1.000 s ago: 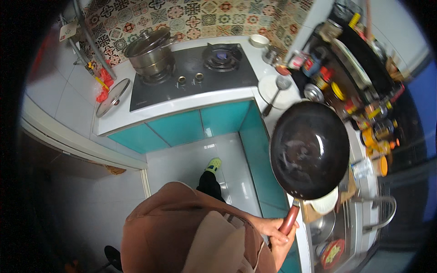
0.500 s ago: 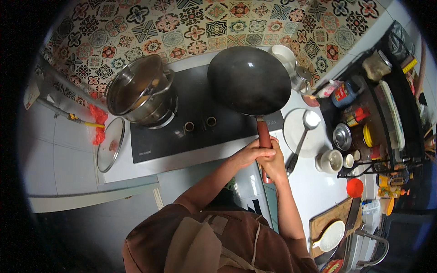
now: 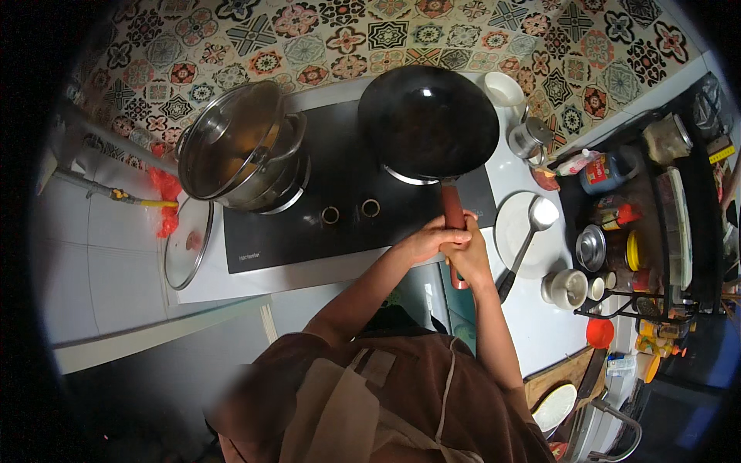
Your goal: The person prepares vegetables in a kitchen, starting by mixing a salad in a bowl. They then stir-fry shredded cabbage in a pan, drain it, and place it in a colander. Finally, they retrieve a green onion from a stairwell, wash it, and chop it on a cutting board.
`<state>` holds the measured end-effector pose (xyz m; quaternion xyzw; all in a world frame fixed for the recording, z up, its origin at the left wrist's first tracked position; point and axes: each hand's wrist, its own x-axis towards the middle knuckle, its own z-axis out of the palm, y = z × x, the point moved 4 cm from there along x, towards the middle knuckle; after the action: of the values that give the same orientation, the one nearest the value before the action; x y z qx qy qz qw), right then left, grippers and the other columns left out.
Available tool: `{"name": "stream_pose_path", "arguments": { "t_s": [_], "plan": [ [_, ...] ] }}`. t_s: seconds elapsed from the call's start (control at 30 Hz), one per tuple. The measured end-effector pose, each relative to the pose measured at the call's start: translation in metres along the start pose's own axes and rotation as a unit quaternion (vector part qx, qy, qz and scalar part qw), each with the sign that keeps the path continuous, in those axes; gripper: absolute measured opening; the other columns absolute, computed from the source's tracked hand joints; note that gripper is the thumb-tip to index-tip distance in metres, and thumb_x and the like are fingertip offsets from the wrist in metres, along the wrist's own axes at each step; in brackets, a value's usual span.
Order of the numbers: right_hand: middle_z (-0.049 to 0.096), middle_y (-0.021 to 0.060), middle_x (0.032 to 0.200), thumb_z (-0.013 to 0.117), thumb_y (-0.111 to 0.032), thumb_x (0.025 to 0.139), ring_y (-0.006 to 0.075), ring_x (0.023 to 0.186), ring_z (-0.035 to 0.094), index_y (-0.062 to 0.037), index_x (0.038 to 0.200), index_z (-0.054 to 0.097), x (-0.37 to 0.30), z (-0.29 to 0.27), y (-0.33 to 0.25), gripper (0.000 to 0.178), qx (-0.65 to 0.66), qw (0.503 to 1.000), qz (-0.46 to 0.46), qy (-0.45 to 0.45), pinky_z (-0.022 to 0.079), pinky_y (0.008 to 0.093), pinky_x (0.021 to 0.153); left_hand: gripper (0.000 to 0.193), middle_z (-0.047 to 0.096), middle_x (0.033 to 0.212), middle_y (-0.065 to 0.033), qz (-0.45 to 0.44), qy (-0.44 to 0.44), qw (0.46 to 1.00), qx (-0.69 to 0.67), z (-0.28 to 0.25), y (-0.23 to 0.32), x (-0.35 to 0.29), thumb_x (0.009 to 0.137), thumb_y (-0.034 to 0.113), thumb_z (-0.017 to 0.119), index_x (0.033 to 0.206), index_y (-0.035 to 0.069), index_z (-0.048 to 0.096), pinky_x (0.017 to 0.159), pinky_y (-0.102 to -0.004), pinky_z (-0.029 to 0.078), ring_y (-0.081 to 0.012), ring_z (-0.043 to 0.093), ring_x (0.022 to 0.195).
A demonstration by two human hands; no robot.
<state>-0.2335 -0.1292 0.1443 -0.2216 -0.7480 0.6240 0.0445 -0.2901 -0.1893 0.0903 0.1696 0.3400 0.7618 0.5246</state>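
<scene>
A dark wok (image 3: 428, 119) is over the right side of the black cooktop (image 3: 309, 235), its inside dark with a bright glint. Part of a burner ring (image 3: 409, 176) shows under its near edge. Both my hands are closed around the wok's reddish-brown handle (image 3: 452, 204). My left hand (image 3: 432, 239) wraps it from the left, and my right hand (image 3: 472, 251) grips from the right, their fingers overlapping. Below them the handle's end sticks out. A steel pot (image 3: 255, 197) with a glass lid (image 3: 224, 147) stands on the left burner.
Right of the wok, a ladle (image 3: 519, 251) with white contents in its bowl rests across a white plate (image 3: 513, 224). Cups and a crowded black condiment rack (image 3: 664, 224) line the right. Another glass lid (image 3: 187, 245) leans at the left, and a cutting board (image 3: 552, 374) lies lower right.
The wok has shifted relative to the cooktop, uncovering part of the burner ring, and its inside shows glossier. Both hands keep their grip on the handle. The whole view has shifted slightly.
</scene>
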Motion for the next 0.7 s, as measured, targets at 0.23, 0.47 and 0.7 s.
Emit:
{"name": "stream_pose_path", "arguments": {
  "t_s": [0.23,0.47,0.7],
  "plan": [
    [0.055,0.0054,0.076,0.062,-0.008,0.073,0.0102,0.06,0.054,-0.003,0.11,0.043,0.001,-0.009,0.025,0.042,0.014,0.999,0.018,-0.024,0.044,0.0244,0.055,0.042,0.054,0.102,-0.006,0.019,0.082,0.983,0.164,-0.02,0.002,-0.012,0.083,0.025,0.061,0.116,0.005,0.046,0.085,-0.0296,0.04,-0.0135,0.051,0.096],
    [0.059,0.002,0.078,0.051,-0.033,0.089,0.0065,0.063,0.051,-0.005,0.108,0.052,-0.06,-0.049,0.049,0.034,0.154,0.976,0.128,0.089,0.036,0.019,0.054,0.044,0.058,0.095,-0.0193,0.052,0.381,0.529,0.757,-0.122,0.077,-0.109,0.079,0.034,0.062,0.105,-0.001,0.053,0.075,-0.0406,0.047,-0.0333,0.057,0.089],
    [0.059,0.0039,0.081,0.049,-0.01,0.088,0.0087,0.064,0.053,-0.0064,0.105,0.05,-0.175,-0.088,0.147,0.018,0.114,0.956,0.243,0.119,0.04,0.0207,0.054,0.051,0.062,0.078,-0.0192,-0.076,0.31,0.497,0.807,-0.116,0.047,-0.054,0.079,0.052,0.053,0.082,0.002,0.062,0.07,-0.0439,0.047,-0.0357,0.06,0.08]
  ]
}}
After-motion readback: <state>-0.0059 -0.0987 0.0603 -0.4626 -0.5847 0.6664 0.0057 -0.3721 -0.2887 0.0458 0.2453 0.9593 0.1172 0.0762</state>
